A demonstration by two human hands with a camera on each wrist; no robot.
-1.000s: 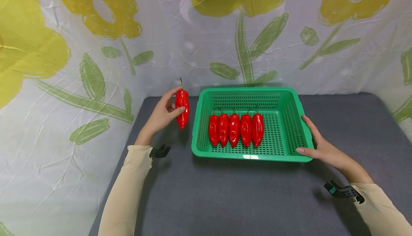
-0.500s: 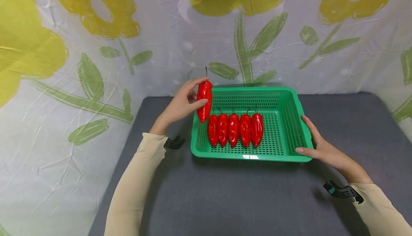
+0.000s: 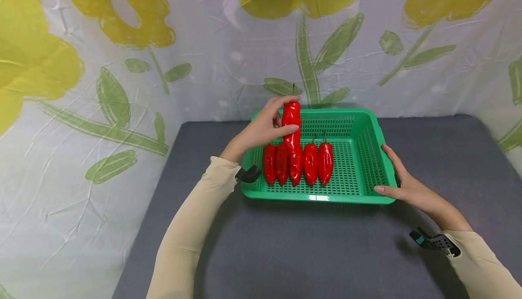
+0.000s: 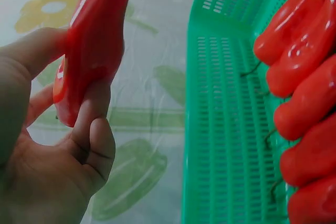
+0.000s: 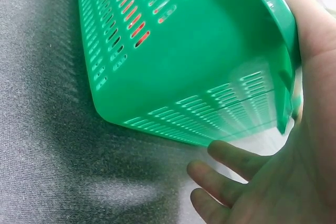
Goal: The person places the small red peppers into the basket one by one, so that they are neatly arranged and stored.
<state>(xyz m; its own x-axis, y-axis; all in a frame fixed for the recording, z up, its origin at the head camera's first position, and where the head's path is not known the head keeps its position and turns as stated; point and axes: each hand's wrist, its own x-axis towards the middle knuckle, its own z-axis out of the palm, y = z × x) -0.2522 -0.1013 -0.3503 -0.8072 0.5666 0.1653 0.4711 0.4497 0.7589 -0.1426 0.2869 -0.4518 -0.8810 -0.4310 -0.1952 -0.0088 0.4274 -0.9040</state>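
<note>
My left hand pinches a glossy red chili pepper between thumb and fingers, over the left part of a green slotted plastic basket. That pepper hangs stem up, its lower end overlapping the row beneath in the head view. Several matching red peppers lie side by side in the basket, stems toward the back wall. At the basket's right end, my right hand grips the rim. In the right wrist view its thumb goes over the rim, while the other fingers stay outside, below it.
The basket stands on a dark grey cloth-covered table. A pale curtain printed with yellow flowers hangs behind and to the left. Inside the basket, bare slotted floor shows right of the peppers.
My left hand has carried its pepper rightward from outside the basket's left edge to over the row. The right hand and the basket have stayed in place.
</note>
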